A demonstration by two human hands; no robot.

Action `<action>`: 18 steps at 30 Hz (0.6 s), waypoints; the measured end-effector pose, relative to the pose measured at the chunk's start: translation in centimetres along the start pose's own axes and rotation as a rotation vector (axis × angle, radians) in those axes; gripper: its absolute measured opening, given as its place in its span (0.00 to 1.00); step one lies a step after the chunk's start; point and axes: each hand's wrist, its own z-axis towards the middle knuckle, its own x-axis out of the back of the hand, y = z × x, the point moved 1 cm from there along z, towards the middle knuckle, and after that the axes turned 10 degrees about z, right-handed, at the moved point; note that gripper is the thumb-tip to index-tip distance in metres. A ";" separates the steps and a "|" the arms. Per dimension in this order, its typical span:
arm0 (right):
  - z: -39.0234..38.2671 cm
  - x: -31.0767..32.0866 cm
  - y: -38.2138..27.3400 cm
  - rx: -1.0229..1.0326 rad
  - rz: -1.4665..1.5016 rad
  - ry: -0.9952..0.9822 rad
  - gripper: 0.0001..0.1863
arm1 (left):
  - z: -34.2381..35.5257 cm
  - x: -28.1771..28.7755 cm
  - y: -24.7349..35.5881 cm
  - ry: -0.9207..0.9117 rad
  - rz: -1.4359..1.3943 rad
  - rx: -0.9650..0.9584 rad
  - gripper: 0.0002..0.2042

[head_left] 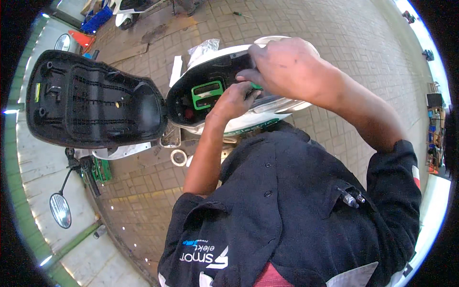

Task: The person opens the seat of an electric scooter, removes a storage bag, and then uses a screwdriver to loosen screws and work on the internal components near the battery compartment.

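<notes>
A scooter's white body [205, 58] lies before me, its dark storage compartment [186, 88] exposed. The black seat [114, 107] is swung up to the left, underside showing. Inside the compartment sits a green rectangular frame [208, 94]. My left hand [233, 102] is over the compartment's near edge, fingers drawn together; what they hold, if anything, is hidden. A small green piece [256, 86] shows between my hands. My right hand [285, 64] reaches over the compartment's right part, thumb and fingers apart, with the fingertips partly hidden.
A clear plastic bag [204, 49] lies beyond the scooter. A screwdriver [242, 15] is on the paved floor farther off. A round ring [179, 157] lies on the near side. Handlebar mirrors [60, 210] stick out at left. An orange cone [82, 39] and blue crate [97, 19] stand at far left.
</notes>
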 end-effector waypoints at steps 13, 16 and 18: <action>0.3 -2.4 2.8 0.173 0.092 0.147 0.14 | -0.2 -0.1 -0.5 0.024 -0.138 -0.031 0.12; -1.0 -3.7 5.2 0.372 0.205 0.435 0.13 | -0.6 -1.4 -5.4 0.086 -0.318 0.165 0.18; -1.0 -4.5 5.2 0.285 0.260 0.425 0.14 | -0.9 -4.3 -9.4 -0.051 -0.198 0.276 0.18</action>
